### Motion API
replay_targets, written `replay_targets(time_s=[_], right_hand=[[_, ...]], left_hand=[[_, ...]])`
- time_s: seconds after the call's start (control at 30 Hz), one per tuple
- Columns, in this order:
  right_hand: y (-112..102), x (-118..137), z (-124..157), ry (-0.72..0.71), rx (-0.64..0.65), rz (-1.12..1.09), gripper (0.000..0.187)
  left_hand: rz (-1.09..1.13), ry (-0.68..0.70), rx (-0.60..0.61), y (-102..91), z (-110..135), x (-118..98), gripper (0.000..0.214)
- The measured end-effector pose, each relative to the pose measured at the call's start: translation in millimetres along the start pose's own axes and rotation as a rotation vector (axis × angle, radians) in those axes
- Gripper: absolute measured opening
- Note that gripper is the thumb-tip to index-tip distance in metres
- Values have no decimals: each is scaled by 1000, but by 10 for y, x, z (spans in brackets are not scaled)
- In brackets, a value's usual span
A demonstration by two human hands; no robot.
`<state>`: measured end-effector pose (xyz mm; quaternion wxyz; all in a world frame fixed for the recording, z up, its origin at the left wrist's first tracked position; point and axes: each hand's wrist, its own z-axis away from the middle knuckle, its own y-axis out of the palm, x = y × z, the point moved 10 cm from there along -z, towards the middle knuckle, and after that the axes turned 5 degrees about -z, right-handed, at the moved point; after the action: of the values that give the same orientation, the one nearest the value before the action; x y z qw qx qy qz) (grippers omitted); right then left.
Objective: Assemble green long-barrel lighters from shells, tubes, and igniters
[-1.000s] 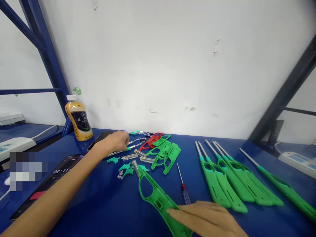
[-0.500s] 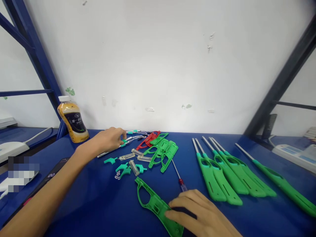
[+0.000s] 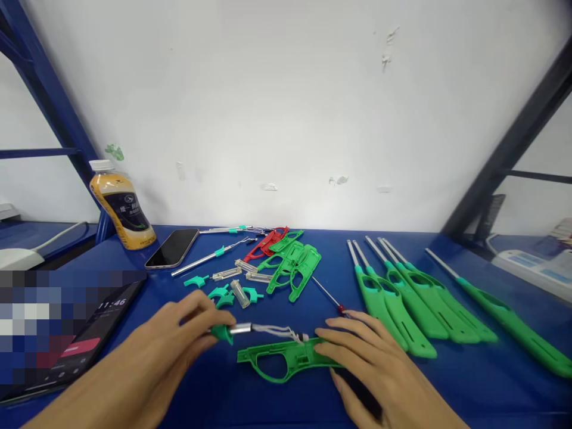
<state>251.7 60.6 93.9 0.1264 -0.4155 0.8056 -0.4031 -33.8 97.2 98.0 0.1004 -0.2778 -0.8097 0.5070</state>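
Observation:
My left hand (image 3: 179, 333) is closed in a pinch on a metal nozzle tube with a teal collar and thin wires (image 3: 250, 329), held just above the blue table (image 3: 286, 399). An open green lighter shell half (image 3: 281, 359) lies flat in front of me. My right hand (image 3: 366, 363) rests on the right end of that shell, its fingers curled over it and pressing it down. The tube's wires reach toward my right fingertips.
Loose parts lie beyond: teal triggers (image 3: 222, 294), metal tubes (image 3: 210, 257), green and red shell halves (image 3: 292, 265), a red-handled screwdriver (image 3: 329, 295). Several assembled green lighters (image 3: 402, 298) lie on the right. A yellow bottle (image 3: 118, 205), a phone (image 3: 172, 248) and a tablet (image 3: 84, 333) are on the left.
My left hand came back from the far parts pile with a nozzle tube and now holds it over the shell. The shell has turned to lie crosswise, under my right hand.

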Motion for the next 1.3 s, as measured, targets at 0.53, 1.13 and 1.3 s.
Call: replay_targets(time_s=[0.53, 1.13, 1.3], right_hand=[[181, -90, 122, -34, 168, -2, 29], [219, -155, 127, 18, 208, -41, 33], [204, -139, 134, 12, 194, -39, 34]], left_hand=[[115, 6, -97, 113, 221, -51, 29], [257, -84, 52, 328, 382, 24, 43], [181, -16, -17, 339, 433, -2, 48]])
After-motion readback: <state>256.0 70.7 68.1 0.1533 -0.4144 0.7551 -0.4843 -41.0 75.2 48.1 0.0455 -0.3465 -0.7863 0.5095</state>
